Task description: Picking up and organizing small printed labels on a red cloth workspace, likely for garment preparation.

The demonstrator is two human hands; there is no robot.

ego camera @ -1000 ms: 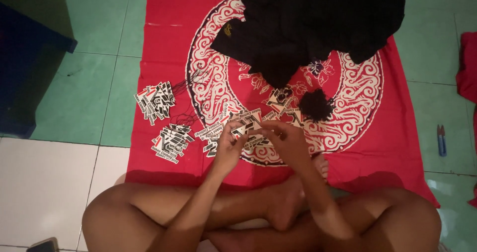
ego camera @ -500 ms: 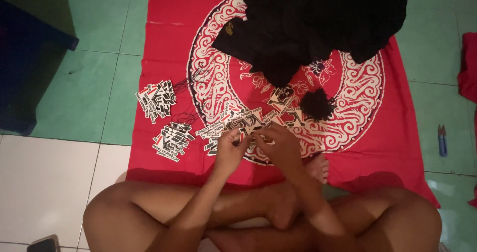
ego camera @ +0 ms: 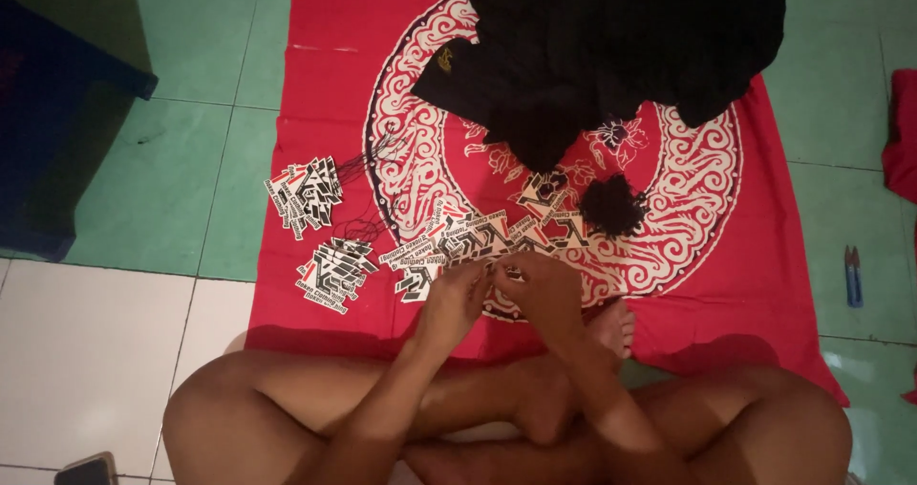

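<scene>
I sit cross-legged at the edge of a red patterned cloth [ego camera: 325, 84]. My left hand [ego camera: 457, 294] and my right hand [ego camera: 541, 289] meet over its near part, pinching a small printed card tag [ego camera: 513, 273] between the fingertips. A spread row of black, white and red card tags [ego camera: 468, 241] lies just beyond the hands. Two stacks of the same tags sit to the left, one [ego camera: 306, 191] farther and one [ego camera: 331, 270] nearer. A bundle of thin black strings [ego camera: 611, 206] lies right of the row. A thread may run through the held tag; I cannot tell.
A heap of black garments [ego camera: 621, 41] covers the cloth's far part. Small blue snips [ego camera: 853, 277] lie on the green tile floor at right. A dark blue box [ego camera: 53, 131] stands at left. A phone corner [ego camera: 86, 469] shows bottom left. Red fabric [ego camera: 901, 141] sits at the right edge.
Both hands have drawn slightly toward me and closer together, fingertips working a tag. The stacks, garments and strings have not moved.
</scene>
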